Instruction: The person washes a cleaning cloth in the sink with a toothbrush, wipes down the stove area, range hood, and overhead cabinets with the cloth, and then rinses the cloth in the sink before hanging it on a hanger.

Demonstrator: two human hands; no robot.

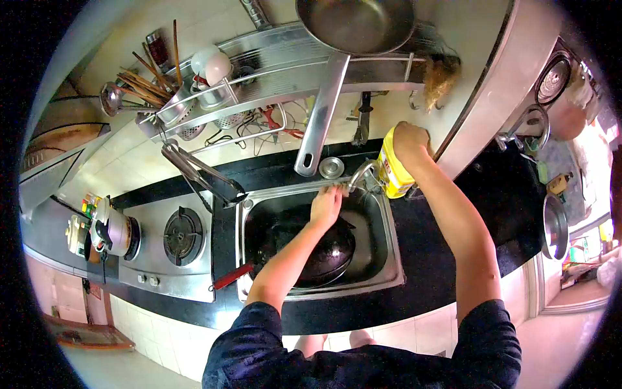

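Note:
A yellow plastic bottle (pixel 394 167) with a printed label stands at the sink's back right corner. My right hand (pixel 412 141) is closed around its upper part, hiding the top. My left hand (pixel 326 205) hovers over the back of the steel sink (pixel 396 275), beside the tip of the curved faucet (pixel 364 174). Its fingers look bent together, and whatever they hold is hidden. Below my left forearm, a dark wok (pixel 334 253) lies in the sink, with its red handle (pixel 233 276) sticking out over the left rim.
A gas stove (pixel 183 236) with a pot (pixel 116 227) is at left. Tongs (pixel 197 172) hang beneath a metal wall rack (pixel 278 71) holding chopsticks and ladles. A frying pan (pixel 356 24) hangs in front of the rack, its long handle reaching down toward the sink. A wall edge (pixel 483 91) rises close to my right arm.

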